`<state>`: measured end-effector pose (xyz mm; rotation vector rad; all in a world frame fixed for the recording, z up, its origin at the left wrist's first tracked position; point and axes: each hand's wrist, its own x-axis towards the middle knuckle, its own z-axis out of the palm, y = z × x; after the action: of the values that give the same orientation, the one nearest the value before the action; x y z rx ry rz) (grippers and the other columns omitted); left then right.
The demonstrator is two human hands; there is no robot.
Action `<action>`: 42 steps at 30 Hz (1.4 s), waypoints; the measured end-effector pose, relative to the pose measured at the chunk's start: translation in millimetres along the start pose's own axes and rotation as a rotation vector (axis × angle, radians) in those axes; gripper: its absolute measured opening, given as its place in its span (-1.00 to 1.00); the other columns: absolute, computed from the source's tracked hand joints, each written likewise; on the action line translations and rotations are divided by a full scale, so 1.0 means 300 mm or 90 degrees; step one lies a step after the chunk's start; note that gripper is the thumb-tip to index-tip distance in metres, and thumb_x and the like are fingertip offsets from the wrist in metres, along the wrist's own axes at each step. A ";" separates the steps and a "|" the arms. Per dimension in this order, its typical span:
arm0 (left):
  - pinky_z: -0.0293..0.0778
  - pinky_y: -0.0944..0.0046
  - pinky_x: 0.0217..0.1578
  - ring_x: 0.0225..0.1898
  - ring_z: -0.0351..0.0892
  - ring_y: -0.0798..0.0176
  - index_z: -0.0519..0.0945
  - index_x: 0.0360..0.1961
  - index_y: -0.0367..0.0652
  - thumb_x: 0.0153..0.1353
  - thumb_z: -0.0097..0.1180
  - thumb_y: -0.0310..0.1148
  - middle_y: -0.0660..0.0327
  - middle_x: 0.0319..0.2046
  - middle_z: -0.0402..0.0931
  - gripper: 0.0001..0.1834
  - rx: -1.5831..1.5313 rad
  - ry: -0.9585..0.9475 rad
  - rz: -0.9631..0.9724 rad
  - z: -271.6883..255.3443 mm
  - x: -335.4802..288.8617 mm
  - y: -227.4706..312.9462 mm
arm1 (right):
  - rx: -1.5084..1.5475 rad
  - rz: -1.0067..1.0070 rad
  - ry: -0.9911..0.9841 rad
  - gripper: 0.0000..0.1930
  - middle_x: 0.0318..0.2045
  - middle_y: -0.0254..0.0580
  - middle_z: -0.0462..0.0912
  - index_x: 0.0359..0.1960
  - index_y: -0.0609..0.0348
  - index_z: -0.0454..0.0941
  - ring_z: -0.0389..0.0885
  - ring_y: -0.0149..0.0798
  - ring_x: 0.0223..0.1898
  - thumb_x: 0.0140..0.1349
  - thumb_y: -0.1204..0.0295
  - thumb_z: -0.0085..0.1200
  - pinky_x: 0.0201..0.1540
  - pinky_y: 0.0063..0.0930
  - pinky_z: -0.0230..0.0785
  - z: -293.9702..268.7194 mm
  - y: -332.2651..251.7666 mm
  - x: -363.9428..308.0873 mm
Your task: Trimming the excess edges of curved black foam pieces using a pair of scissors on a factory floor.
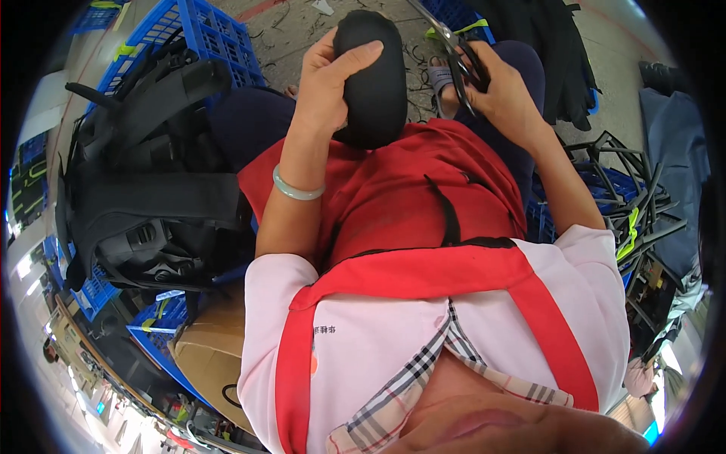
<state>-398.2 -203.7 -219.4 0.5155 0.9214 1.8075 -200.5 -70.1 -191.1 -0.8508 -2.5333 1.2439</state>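
Observation:
In the upper middle, my left hand (327,83) is closed on a black padded piece (376,91), long and rounded at its ends. My thumb lies across its face, and its lower end reaches the red apron (423,189) on my lap. To the right, my right hand (505,94) grips a pair of scissors (456,57) by the black handles. Their metal blades point up and away from me, apart from the padded piece. A thin black strap (446,212) lies on the apron.
At my left, a pile of black padded straps (151,197) sits by a blue plastic crate (219,38). Black strips fill another blue crate (624,185) at my right. Dark cloth (541,45) hangs at the upper right. A cardboard box (212,344) stands lower left. Black scraps litter the floor (287,34).

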 end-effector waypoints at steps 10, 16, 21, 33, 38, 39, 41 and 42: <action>0.53 0.44 -0.36 -0.41 0.60 0.41 0.58 -0.20 -0.27 0.06 0.20 -0.55 0.23 -0.37 0.61 -0.77 -0.030 0.031 0.025 -0.004 -0.004 -0.015 | -0.148 -0.046 0.015 -0.32 -0.37 -0.19 0.45 0.00 0.12 0.30 0.44 -0.16 -0.47 -0.12 0.13 0.37 -0.40 -0.36 0.32 0.052 0.021 -0.028; 0.53 0.44 -0.37 -0.42 0.60 0.41 0.57 -0.22 -0.28 0.06 0.22 -0.53 0.22 -0.38 0.61 -0.78 -0.021 0.020 0.014 -0.012 -0.012 -0.020 | -0.144 -0.018 -0.024 -0.41 -0.51 -0.16 0.42 -0.02 0.16 0.29 0.35 -0.24 -0.54 -0.04 0.26 0.35 -0.41 -0.43 0.31 0.045 -0.003 -0.011; 0.53 0.43 -0.37 -0.43 0.60 0.40 0.58 -0.23 -0.28 0.06 0.22 -0.52 0.22 -0.38 0.61 -0.79 -0.023 0.010 0.007 -0.012 -0.009 -0.019 | -0.078 -0.017 -0.068 -0.52 -0.59 -0.09 0.43 -0.03 0.18 0.31 0.38 -0.22 -0.56 0.06 0.35 0.26 -0.41 -0.43 0.32 0.029 0.029 -0.010; 0.52 0.43 -0.38 -0.42 0.59 0.40 0.58 -0.23 -0.26 0.07 0.23 -0.51 0.25 -0.39 0.60 -0.80 0.004 -0.035 -0.022 -0.013 -0.018 -0.029 | -0.083 0.030 -0.158 -0.62 -0.56 -0.08 0.55 -0.10 0.17 0.36 0.47 -0.04 -0.60 0.13 0.30 0.20 -0.52 -0.34 0.26 -0.059 0.010 -0.011; 0.52 0.44 -0.36 -0.39 0.59 0.41 0.57 -0.20 -0.25 0.09 0.21 -0.52 0.26 -0.37 0.60 -0.78 0.042 -0.065 -0.048 0.007 -0.020 -0.049 | -0.161 -0.080 -0.112 -0.64 -0.56 -0.02 0.53 -0.08 0.17 0.37 0.48 -0.01 -0.55 0.12 0.36 0.18 -0.45 -0.30 0.28 -0.074 0.031 -0.008; 0.52 0.44 -0.35 -0.39 0.59 0.42 0.57 -0.18 -0.25 0.09 0.20 -0.53 0.26 -0.36 0.60 -0.77 0.045 -0.064 -0.048 0.011 -0.022 -0.047 | -0.162 -0.080 -0.113 -0.64 -0.56 -0.02 0.53 -0.08 0.17 0.37 0.48 -0.01 -0.55 0.12 0.36 0.18 -0.45 -0.30 0.28 -0.080 0.025 -0.007; 0.52 0.44 -0.33 -0.38 0.59 0.42 0.56 -0.17 -0.25 0.10 0.19 -0.53 0.26 -0.35 0.60 -0.76 0.047 -0.062 -0.049 0.013 -0.026 -0.046 | -0.173 -0.027 -0.158 -0.63 -0.57 -0.03 0.50 -0.08 0.17 0.38 0.48 0.00 -0.52 0.12 0.35 0.19 -0.43 -0.30 0.28 -0.095 0.009 -0.005; 0.52 0.44 -0.32 -0.37 0.59 0.42 0.56 -0.15 -0.25 0.10 0.19 -0.54 0.25 -0.34 0.60 -0.75 0.050 -0.073 -0.055 0.012 -0.026 -0.046 | -0.173 -0.026 -0.159 -0.63 -0.57 -0.03 0.50 -0.08 0.17 0.38 0.48 0.00 -0.52 0.12 0.35 0.19 -0.43 -0.30 0.28 -0.102 0.002 -0.007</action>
<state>-384.3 -206.7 -227.4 0.6132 0.9242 1.6525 -186.0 -50.7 -172.0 -0.7285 -2.9533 1.0667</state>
